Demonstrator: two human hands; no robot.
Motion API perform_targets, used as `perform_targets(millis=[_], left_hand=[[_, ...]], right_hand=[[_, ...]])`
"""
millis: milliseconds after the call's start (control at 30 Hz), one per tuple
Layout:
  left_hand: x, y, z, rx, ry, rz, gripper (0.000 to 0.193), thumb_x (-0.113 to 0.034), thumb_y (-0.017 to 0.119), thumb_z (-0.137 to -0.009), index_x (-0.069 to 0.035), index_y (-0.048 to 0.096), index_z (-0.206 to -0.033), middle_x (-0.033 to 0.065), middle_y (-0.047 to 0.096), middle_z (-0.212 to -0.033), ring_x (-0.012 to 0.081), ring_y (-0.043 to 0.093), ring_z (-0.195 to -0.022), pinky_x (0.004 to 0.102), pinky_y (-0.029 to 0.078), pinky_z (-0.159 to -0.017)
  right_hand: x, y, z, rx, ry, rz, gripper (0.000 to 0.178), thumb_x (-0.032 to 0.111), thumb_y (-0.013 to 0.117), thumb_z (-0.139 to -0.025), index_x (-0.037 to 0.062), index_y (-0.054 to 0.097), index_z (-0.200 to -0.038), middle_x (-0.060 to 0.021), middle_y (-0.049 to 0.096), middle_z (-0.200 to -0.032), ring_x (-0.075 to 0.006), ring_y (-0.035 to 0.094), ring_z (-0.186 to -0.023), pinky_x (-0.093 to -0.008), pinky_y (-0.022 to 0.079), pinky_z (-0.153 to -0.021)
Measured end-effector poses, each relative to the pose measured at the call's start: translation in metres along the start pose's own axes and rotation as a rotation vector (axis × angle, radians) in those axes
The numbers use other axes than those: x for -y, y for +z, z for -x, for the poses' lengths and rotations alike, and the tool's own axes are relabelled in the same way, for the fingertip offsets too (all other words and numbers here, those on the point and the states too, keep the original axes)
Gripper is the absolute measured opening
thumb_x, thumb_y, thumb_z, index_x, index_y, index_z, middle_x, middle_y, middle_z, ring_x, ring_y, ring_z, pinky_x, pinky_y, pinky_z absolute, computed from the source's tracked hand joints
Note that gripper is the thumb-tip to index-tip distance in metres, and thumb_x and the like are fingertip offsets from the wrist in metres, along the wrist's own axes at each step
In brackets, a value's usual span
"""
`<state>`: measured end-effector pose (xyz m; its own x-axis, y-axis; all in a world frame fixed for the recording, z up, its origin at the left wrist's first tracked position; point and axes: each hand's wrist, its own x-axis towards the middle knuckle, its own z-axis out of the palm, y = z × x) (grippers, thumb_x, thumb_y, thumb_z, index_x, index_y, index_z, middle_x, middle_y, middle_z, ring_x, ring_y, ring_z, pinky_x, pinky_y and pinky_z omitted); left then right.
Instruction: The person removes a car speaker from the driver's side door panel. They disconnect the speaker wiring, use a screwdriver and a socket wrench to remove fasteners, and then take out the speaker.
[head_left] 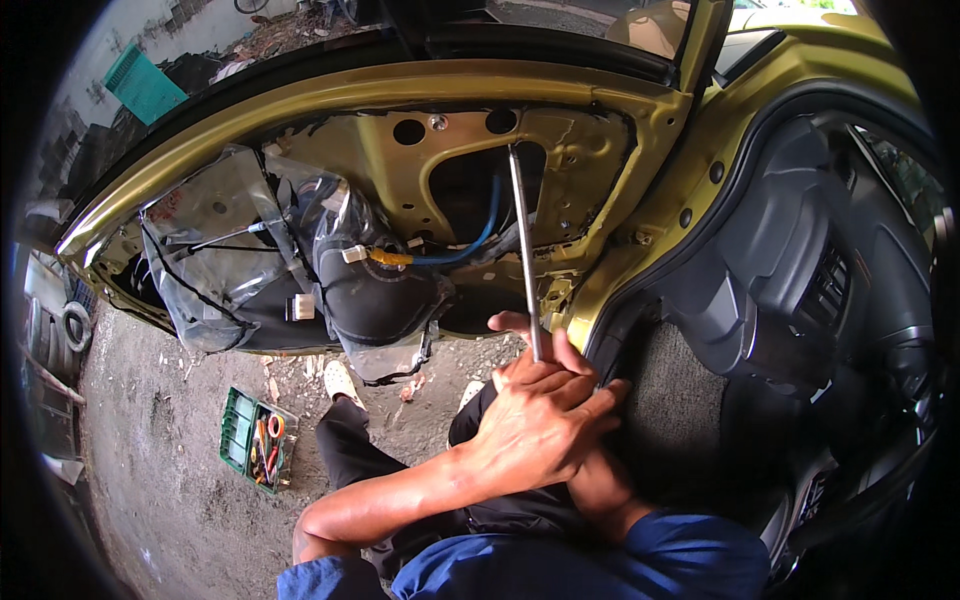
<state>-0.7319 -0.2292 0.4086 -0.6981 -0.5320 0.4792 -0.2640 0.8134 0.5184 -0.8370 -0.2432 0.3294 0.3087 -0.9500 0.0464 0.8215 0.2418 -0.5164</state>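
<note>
A long, thin metal rod slants up from my hands, its far end at the large opening in the bare inner door. My left hand is closed over my right hand and the rod's lower end. Partly covered beneath it, my right hand is closed as well, some fingers showing beside the rod. Whatever handle the rod has is hidden in my grip. Close to the rod, a blue cable comes out of the opening and leads to an orange-sleeved white connector.
Clear plastic sheeting hangs from the door, with another white connector beside it. A green toolbox with several tools lies open on the rough ground at left. The car's dark dashboard and carpeted footwell are on the right.
</note>
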Motion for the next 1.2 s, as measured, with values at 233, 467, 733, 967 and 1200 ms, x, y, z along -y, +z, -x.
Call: perform_targets(millis=[233,467,733,967,1200], left_hand=[[0.015,0.02,-0.008,-0.3,0.187,0.191,0.039,-0.006,0.066,-0.08,-0.006,0.072,-0.118,0.0087,0.069,-0.076,0.0264,0.068,-0.065,0.0356,0.054,-0.063],[0.015,0.024,0.006,-0.546,0.152,0.648,0.037,0.01,0.063,-0.076,0.01,0.07,-0.113,0.0138,0.067,-0.074,0.027,0.066,-0.068,0.0339,0.053,-0.068],[0.047,0.005,0.025,-0.608,-0.615,1.144,0.034,-0.014,0.063,-0.1,0.001,0.058,-0.13,0.0073,0.063,-0.114,0.0129,0.058,-0.109,0.0311,0.046,-0.097],[0.077,-0.004,-0.031,-0.534,-0.588,0.906,0.026,-0.022,0.083,-0.084,0.0,0.068,-0.087,0.0033,0.066,-0.072,0.0098,0.062,-0.068,0.0287,0.05,-0.058],[0.077,0.001,-0.04,-0.773,-0.499,1.088,0.014,-0.005,0.079,-0.071,0.004,0.068,-0.071,0.0059,0.063,-0.059,0.0112,0.058,-0.057,0.0313,0.044,-0.051]], right_hand=[[0.016,-0.001,0.012,0.109,-0.358,0.48,0.059,0.028,0.05,-0.098,-0.0093,0.04,-0.143,-0.0123,0.067,-0.1,-0.01,0.063,-0.077,-0.0259,0.051,-0.066],[0.063,0.037,0.016,-0.115,0.077,0.899,0.046,0.035,0.049,-0.106,-0.0043,0.053,-0.131,0.0041,0.05,-0.074,-0.0041,0.042,-0.054,-0.0188,0.036,-0.054],[0.093,0.032,-0.009,-0.066,0.285,0.895,0.019,0.012,0.066,-0.097,-0.0031,0.066,-0.109,-0.0097,0.072,-0.086,-0.019,0.071,-0.078,-0.0311,0.056,-0.071],[0.107,0.008,-0.015,-0.074,0.31,0.923,0.023,0.004,0.066,-0.091,-0.0025,0.065,-0.113,-0.0072,0.07,-0.094,-0.0183,0.07,-0.076,-0.0308,0.057,-0.069],[0.11,-0.053,-0.013,0.048,0.287,0.731,0.04,0.019,0.065,-0.097,0.007,0.049,-0.132,-0.0055,0.062,-0.1,-0.0158,0.061,-0.08,-0.0304,0.051,-0.07]])
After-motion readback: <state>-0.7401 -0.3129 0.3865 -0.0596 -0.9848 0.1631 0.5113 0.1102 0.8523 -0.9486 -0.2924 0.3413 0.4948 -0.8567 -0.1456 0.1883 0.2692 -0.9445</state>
